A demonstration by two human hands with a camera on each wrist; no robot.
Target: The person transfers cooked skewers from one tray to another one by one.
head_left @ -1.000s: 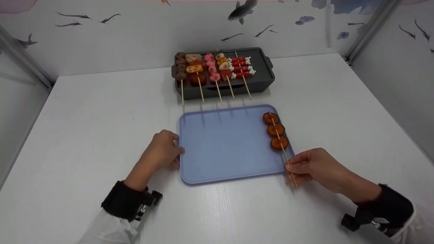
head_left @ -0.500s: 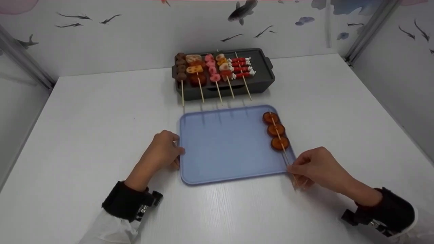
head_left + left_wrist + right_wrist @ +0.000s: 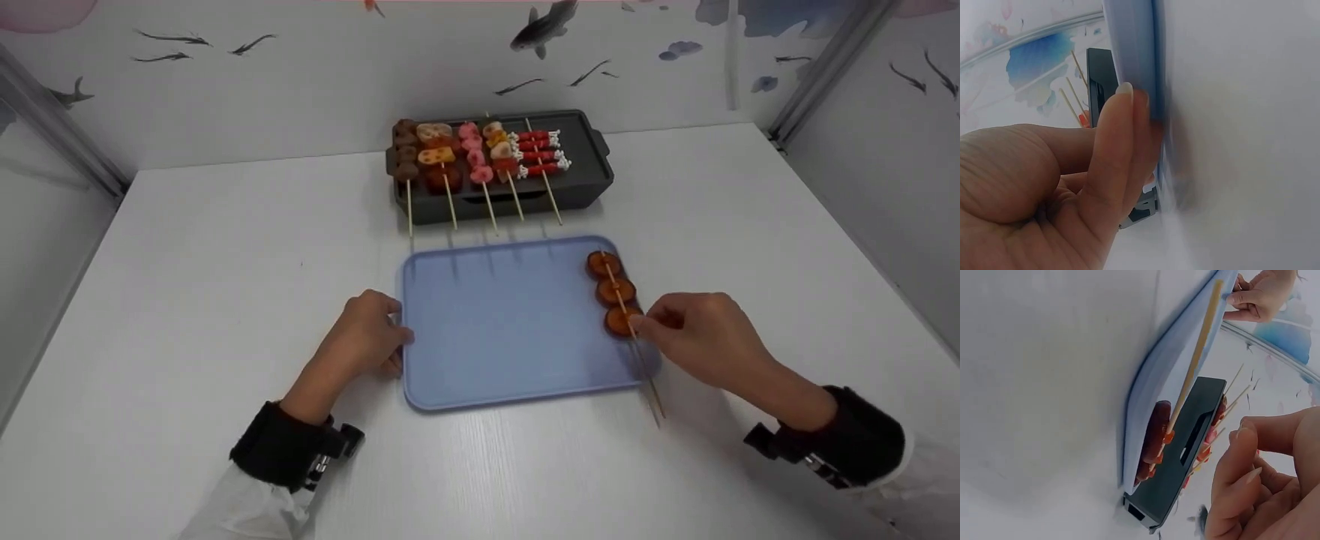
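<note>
Your left hand (image 3: pixel 364 334) pinches the tray (image 3: pixel 510 330) edge; right hand (image 3: pixel 701 334), curled, holds nothing. Disc skewer (image 3: pixel 616 291) likely light, stiff; take its bare stick (image 3: pixel 1201 337).

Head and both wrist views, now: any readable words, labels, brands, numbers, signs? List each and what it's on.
No readable text in any view.
Blue tray: no lettering visible.
Dark grill: no lettering visible.
Back wall: painted fish, no lettering visible.
Black wrist straps: fittings too small to tell.
</note>
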